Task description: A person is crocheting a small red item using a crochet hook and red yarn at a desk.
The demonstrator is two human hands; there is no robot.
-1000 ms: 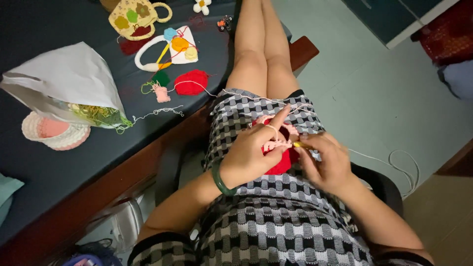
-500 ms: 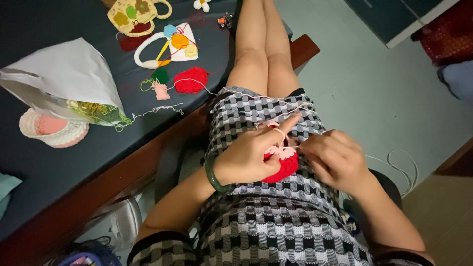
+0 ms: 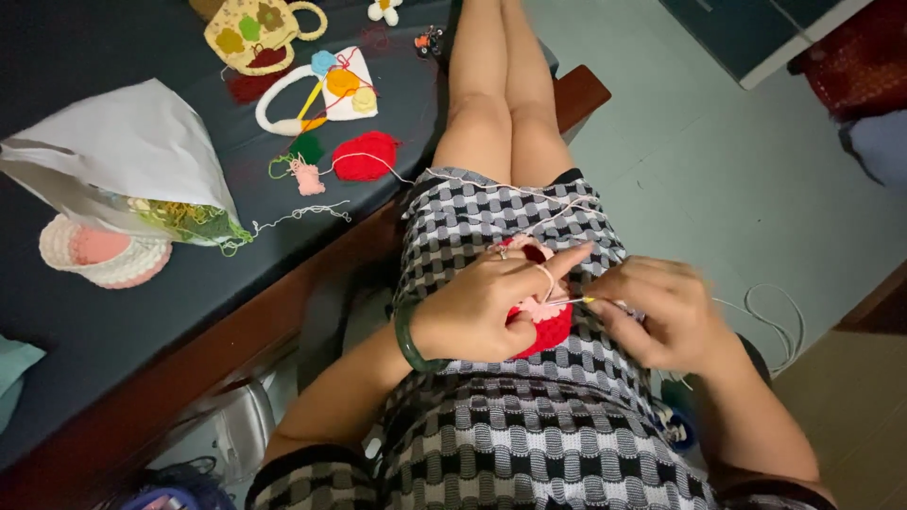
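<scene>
Since half a second earlier, the right hand [image 3: 661, 316] had edged slightly toward 3 o'clock, away from the left, baring the thin crochet hook [image 3: 567, 300] between them; the left forefinger was raised further, toward 1 o'clock.

Red crochet piece [image 3: 546, 326] lay in the lap, over the checked dress [image 3: 510, 416], at roughly 5 o'clock from frame centre. Left hand [image 3: 482, 307] was closed around it, thumb and fingers pinching its edge, pink yarn [image 3: 529, 203] looped over the forefinger and running up across the lap. Right hand was curled shut on the hook's handle; hand blurred, exact finger placement could not be told.

Handling, as judged: the piece looked light, soft and floppy, not slippery or fragile, though open loops might pull out if tugged. Best taken by a pinch at the edge just beside the working stitch, yarn kept lightly taut.

Around: dark table [image 3: 113, 331] at 9 to 11 o'clock, carrying a white paper bag [image 3: 123, 156] with green yarn spilling out, a pink-and-cream crocheted basket [image 3: 99, 255], a red crocheted patch [image 3: 367, 156], and a yellow flowered crochet cup [image 3: 250, 28] at 11 o'clock. Green bangle [image 3: 408, 340] sat on the left wrist.
</scene>
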